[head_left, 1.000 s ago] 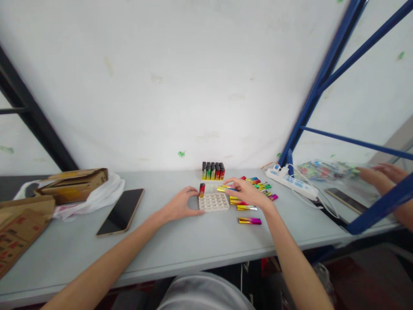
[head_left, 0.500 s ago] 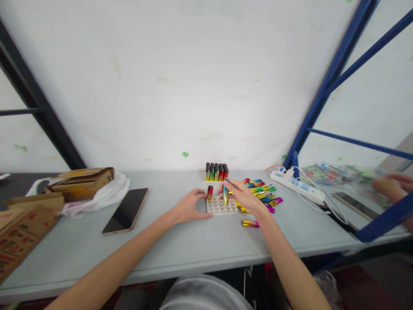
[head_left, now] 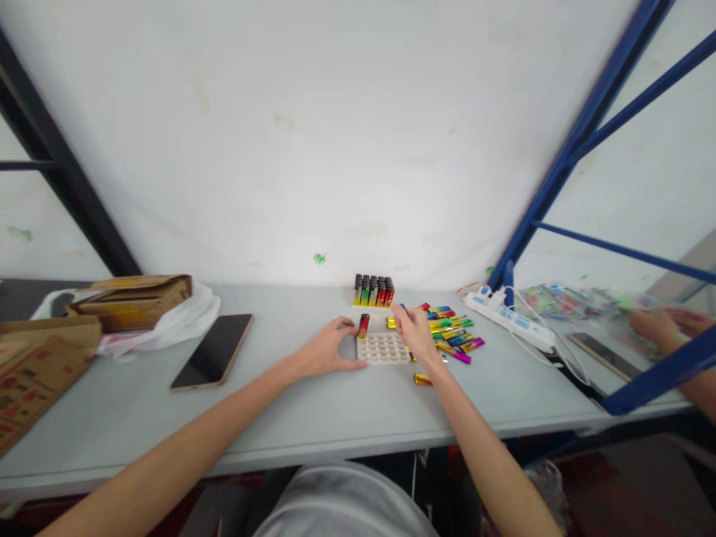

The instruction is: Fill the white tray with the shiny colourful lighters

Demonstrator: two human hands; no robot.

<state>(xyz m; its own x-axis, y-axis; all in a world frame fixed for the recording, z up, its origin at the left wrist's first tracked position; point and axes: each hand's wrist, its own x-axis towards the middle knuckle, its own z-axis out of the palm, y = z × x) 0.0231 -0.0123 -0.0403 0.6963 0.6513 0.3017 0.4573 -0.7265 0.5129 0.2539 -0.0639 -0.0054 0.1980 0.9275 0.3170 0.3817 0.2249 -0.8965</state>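
The left hand (head_left: 330, 347) spreads thumb and fingers apart beside the white, socketed tray (head_left: 383, 349); the right hand (head_left: 412, 334) curls, clamped on a mostly hidden, blue-ended lighter (head_left: 403, 306).

A white wall (head_left: 313, 134) fills the upper and middle frame under soft, even light, marked by faint brownish patches and a few green scribbles (head_left: 319, 258). Against it runs a pale grey worktop (head_left: 313, 418) with a straight front edge, flanked by a slanting black metal frame (head_left: 68, 179) at the left and a blue one (head_left: 564, 168) with crossbars at the right. Below, the reddish-dark space (head_left: 632, 477) at lower right is too dim to make out.
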